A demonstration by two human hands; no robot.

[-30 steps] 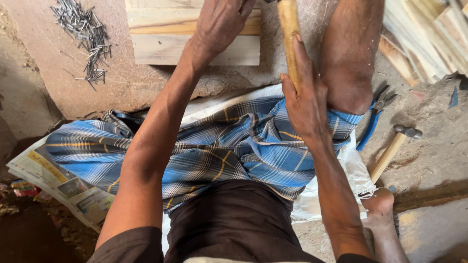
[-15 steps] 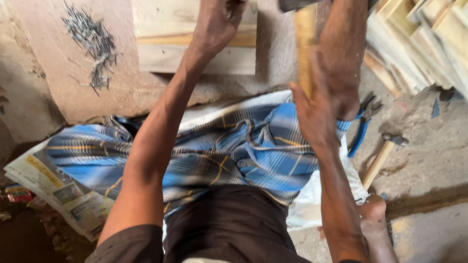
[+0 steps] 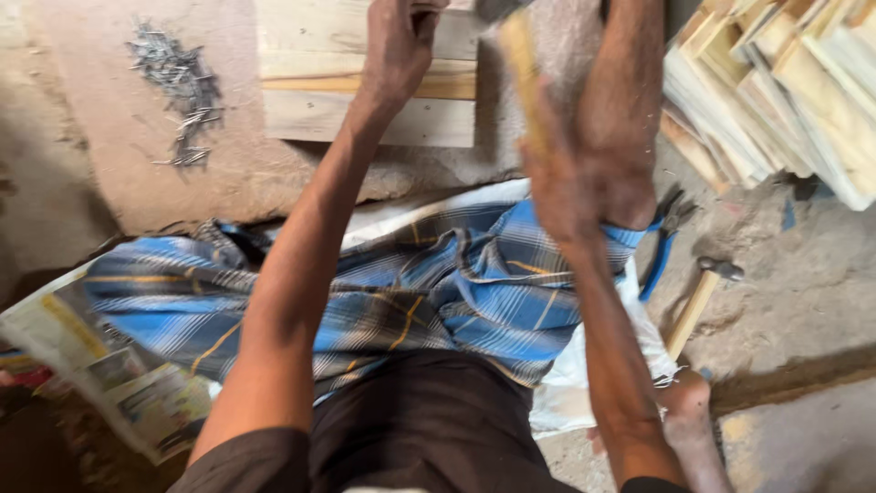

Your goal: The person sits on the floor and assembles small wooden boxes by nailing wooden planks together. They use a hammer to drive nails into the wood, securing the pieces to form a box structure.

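Note:
My right hand (image 3: pixel 558 173) grips the wooden handle of a hammer (image 3: pixel 516 64), blurred by motion, its dark head at the top edge of the view. My left hand (image 3: pixel 400 46) rests on a flat assembly of pale wooden slats (image 3: pixel 310 64) lying on a brown board, fingers bent at the top edge; what they pinch is hidden. I sit on the ground in a blue checked cloth (image 3: pixel 383 292), my raised knee (image 3: pixel 625 119) just right of the hammer.
A heap of loose nails (image 3: pixel 178 87) lies on the brown board at upper left. Stacked wooden slats (image 3: pixel 785 100) fill the upper right. Blue-handled pliers (image 3: pixel 662 242) and a second hammer (image 3: pixel 698 297) lie on the ground at right. Newspaper (image 3: pixel 100 365) lies at left.
My right hand has lifted the hammer higher and swung it, so it is now blurred. The view has shifted slightly; my left hand stays on the slats.

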